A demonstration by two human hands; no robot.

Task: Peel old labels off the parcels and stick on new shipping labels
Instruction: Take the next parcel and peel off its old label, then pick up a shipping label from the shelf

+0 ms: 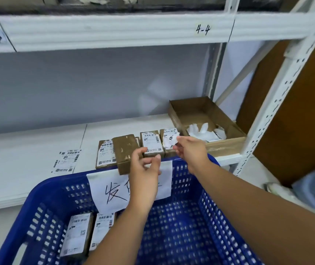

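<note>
Several small brown parcels lie in a row on the white shelf [38, 148]. The bare parcel [124, 152] has its label gone. Beside it sit a labelled parcel [151, 143] and the rightmost parcel [169, 148]. My right hand [190, 151] pinches a crumpled peeled label [171, 139] above the rightmost parcel. My left hand [144, 169] hovers in front of the labelled parcel with fingers loosely curled and nothing in it. A leftmost parcel [105, 156] keeps its label. New shipping labels [66, 161] lie flat on the shelf to the left.
An open cardboard box [227, 145] holding crumpled white label scraps stands at the shelf's right end. A blue plastic basket [181, 226] with a handwritten paper sign sits below me, holding two labelled parcels [79, 234]. A white rack post [279, 104] rises at right.
</note>
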